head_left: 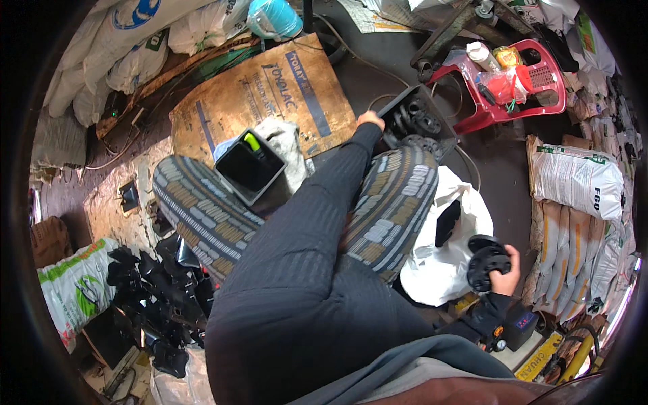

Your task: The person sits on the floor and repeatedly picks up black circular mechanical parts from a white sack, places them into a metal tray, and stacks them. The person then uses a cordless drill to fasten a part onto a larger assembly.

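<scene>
My left hand [370, 121] reaches forward and closes on the near left rim of a black plastic bin [448, 147]. Several black round ribbed plastic parts [420, 116] lie in that bin. Out to the right, my right hand [507, 271] grips a few similar black round plastic parts [487, 262], stacked together; their exact number is hidden. These are beside the mouth of an open white sack [432, 277], which has something dark inside. A black open box [260, 192] stands between my knees, with a yellow-green object [252, 141] in it.
Flattened cardboard [223, 115] and a grey-white cloth [297, 162] lie ahead. A red plastic chair [466, 115] at the far right bears a bottle and bags. Full sacks [577, 179] are stacked at right. Black plastic pieces [162, 297] pile up at left, and a yellow pallet jack [540, 358] is behind right.
</scene>
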Demonstrator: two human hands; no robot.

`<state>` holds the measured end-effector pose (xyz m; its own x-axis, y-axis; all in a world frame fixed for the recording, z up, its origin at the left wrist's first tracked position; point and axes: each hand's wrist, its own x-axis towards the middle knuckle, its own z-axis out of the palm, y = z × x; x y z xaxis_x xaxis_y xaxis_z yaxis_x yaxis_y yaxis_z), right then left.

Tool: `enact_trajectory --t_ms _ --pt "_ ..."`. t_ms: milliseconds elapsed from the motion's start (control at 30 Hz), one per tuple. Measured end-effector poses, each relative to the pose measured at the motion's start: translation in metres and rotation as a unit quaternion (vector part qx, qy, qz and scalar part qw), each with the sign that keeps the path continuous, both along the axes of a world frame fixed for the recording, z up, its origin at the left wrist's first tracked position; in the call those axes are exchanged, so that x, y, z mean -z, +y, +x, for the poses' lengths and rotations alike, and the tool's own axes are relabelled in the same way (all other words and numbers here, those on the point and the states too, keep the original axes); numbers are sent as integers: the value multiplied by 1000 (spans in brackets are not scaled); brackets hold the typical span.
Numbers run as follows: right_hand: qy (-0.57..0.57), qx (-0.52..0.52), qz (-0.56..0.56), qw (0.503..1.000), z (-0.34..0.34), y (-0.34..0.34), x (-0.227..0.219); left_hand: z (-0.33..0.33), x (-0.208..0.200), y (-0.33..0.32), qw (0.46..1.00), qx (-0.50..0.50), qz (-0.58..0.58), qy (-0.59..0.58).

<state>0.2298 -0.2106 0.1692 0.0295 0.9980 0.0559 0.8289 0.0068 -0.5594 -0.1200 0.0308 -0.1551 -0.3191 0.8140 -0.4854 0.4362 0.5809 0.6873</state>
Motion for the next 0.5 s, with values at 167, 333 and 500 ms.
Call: enact_trajectory --t_ms 167,333,500 --pt "112 7 115 987 15 -25 -41 -61 -12 -1 990 -114 -34 -72" --pt "247 -78 83 962 -43 -10 -74 -92 -52 -69 921 -312 -19 -232" --pt "-4 -208 265 941 -95 71 -42 -81 -14 -105 886 -388 14 -253"
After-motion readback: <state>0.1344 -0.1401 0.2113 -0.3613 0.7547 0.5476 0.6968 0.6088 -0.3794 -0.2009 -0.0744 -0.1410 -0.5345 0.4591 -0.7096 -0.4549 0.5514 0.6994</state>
